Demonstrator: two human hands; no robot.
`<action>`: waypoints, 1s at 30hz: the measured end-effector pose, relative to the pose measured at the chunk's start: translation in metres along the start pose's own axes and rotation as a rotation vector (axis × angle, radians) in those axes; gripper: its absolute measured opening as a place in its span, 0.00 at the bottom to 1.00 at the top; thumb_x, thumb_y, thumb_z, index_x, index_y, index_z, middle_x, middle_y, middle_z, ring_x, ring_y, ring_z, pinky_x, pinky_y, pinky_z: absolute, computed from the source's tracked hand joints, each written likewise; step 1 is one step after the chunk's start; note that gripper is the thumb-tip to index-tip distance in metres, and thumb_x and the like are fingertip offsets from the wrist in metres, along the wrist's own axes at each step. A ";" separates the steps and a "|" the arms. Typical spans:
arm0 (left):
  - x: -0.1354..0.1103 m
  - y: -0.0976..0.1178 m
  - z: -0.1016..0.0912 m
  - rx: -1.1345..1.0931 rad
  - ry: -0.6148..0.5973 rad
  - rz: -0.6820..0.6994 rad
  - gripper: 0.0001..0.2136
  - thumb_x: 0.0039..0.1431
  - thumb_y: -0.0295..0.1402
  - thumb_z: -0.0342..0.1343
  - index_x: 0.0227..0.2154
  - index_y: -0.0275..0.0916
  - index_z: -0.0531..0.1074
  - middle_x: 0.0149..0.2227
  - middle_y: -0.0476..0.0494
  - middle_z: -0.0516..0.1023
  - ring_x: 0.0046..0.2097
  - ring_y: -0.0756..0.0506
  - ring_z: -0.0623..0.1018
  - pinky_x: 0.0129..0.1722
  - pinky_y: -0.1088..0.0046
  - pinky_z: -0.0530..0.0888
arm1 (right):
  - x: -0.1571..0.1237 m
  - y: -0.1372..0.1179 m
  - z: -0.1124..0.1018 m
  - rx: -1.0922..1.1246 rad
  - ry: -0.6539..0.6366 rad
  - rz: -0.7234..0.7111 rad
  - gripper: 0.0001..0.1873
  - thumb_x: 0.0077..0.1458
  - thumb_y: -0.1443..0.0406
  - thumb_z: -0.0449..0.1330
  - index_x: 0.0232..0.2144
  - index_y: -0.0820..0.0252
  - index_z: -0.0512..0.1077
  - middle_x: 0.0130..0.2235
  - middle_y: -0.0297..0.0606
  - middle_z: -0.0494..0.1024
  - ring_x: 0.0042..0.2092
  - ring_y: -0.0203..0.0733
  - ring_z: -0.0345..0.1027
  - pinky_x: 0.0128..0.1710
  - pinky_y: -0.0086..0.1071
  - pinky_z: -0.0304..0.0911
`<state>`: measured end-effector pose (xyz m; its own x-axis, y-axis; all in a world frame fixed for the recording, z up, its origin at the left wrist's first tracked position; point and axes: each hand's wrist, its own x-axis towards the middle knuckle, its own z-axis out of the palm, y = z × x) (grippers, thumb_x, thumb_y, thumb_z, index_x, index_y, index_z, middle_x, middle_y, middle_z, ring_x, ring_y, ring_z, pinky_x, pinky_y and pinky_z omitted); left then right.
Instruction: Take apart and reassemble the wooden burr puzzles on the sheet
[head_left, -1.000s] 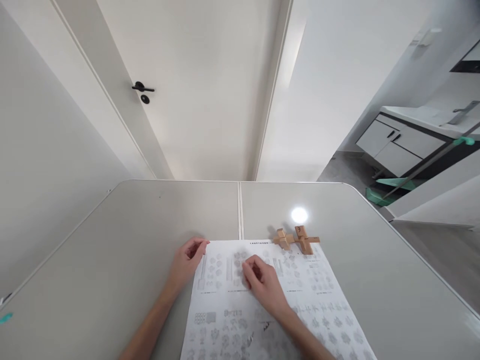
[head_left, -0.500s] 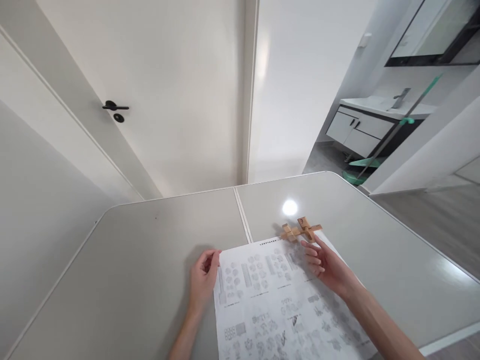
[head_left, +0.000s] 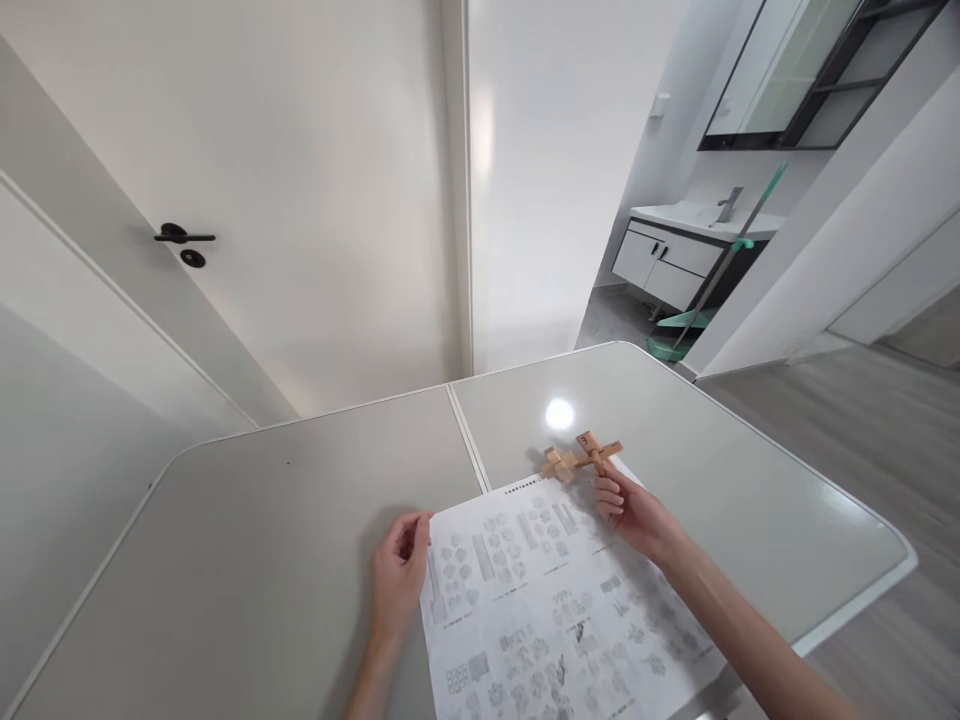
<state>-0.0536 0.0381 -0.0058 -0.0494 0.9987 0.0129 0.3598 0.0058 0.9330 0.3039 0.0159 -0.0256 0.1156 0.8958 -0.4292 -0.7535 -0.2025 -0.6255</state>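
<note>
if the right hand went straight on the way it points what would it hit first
The wooden puzzle, lying at the far edge of the sheet. The right hand is so close that it may be touching it; depth is unclear.

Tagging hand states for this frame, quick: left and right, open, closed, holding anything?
Left hand: loosely curled, fingertips on the printed sheet's left edge; grip cannot be told.
Right hand: open, fingertips at the wooden cross puzzle, not closed on it.
</note>
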 end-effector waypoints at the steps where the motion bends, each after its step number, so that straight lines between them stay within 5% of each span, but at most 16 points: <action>1: 0.000 -0.001 0.000 0.005 0.001 0.001 0.19 0.62 0.52 0.56 0.38 0.39 0.77 0.31 0.46 0.78 0.32 0.45 0.76 0.31 0.73 0.73 | -0.004 -0.001 0.001 -0.072 0.008 -0.036 0.15 0.54 0.59 0.72 0.33 0.56 0.69 0.22 0.23 0.55 0.20 0.29 0.47 0.15 0.24 0.51; 7: 0.001 0.000 0.001 0.026 0.021 0.023 0.19 0.62 0.51 0.55 0.39 0.39 0.77 0.31 0.46 0.77 0.33 0.45 0.76 0.31 0.73 0.72 | -0.045 -0.006 0.015 -0.511 0.014 -0.268 0.24 0.59 0.45 0.64 0.27 0.57 0.65 0.25 0.29 0.62 0.24 0.34 0.54 0.22 0.30 0.54; 11: -0.007 0.017 0.009 0.080 -0.030 0.129 0.17 0.64 0.50 0.55 0.37 0.41 0.77 0.33 0.46 0.78 0.35 0.45 0.76 0.35 0.71 0.73 | -0.069 -0.001 0.028 -0.773 -0.222 -0.295 0.24 0.65 0.44 0.56 0.31 0.57 0.66 0.25 0.29 0.67 0.24 0.35 0.57 0.27 0.31 0.57; 14: -0.016 0.033 0.025 -0.006 -0.249 0.213 0.18 0.64 0.50 0.56 0.46 0.42 0.76 0.42 0.41 0.80 0.43 0.42 0.78 0.47 0.66 0.75 | -0.077 0.013 0.036 -0.877 -0.415 -0.244 0.23 0.67 0.45 0.53 0.31 0.57 0.65 0.27 0.31 0.70 0.26 0.36 0.61 0.29 0.32 0.59; 17: -0.021 0.041 0.043 -0.188 -0.532 0.240 0.33 0.57 0.56 0.61 0.60 0.43 0.67 0.58 0.33 0.74 0.55 0.37 0.76 0.57 0.59 0.73 | -0.080 0.036 0.044 -0.949 -0.491 -0.287 0.22 0.68 0.46 0.51 0.32 0.56 0.65 0.26 0.30 0.70 0.25 0.37 0.61 0.28 0.31 0.57; 20: -0.023 0.041 0.055 -0.298 -0.688 0.178 0.42 0.50 0.58 0.66 0.64 0.42 0.63 0.63 0.31 0.70 0.63 0.33 0.71 0.62 0.55 0.69 | -0.076 0.059 0.051 -1.011 -0.537 -0.363 0.21 0.70 0.49 0.49 0.31 0.56 0.65 0.23 0.29 0.68 0.24 0.38 0.60 0.28 0.31 0.56; 25: -0.024 0.035 0.060 -0.297 -0.592 0.117 0.37 0.52 0.49 0.68 0.62 0.43 0.65 0.59 0.35 0.75 0.58 0.35 0.76 0.59 0.56 0.72 | -0.062 0.082 0.053 -1.088 -0.517 -0.503 0.18 0.69 0.55 0.52 0.28 0.56 0.62 0.25 0.31 0.68 0.27 0.38 0.57 0.28 0.31 0.52; 30: -0.025 0.033 0.059 -0.307 -0.528 0.165 0.36 0.51 0.45 0.68 0.62 0.42 0.65 0.60 0.36 0.74 0.58 0.35 0.77 0.58 0.57 0.74 | -0.056 0.084 0.054 -1.038 -0.540 -0.465 0.16 0.68 0.55 0.53 0.29 0.56 0.65 0.26 0.32 0.70 0.27 0.38 0.60 0.29 0.30 0.54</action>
<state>0.0140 0.0163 0.0035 0.4788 0.8759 0.0593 0.0356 -0.0869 0.9956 0.1989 -0.0299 -0.0192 -0.2307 0.9634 0.1364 0.1789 0.1798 -0.9673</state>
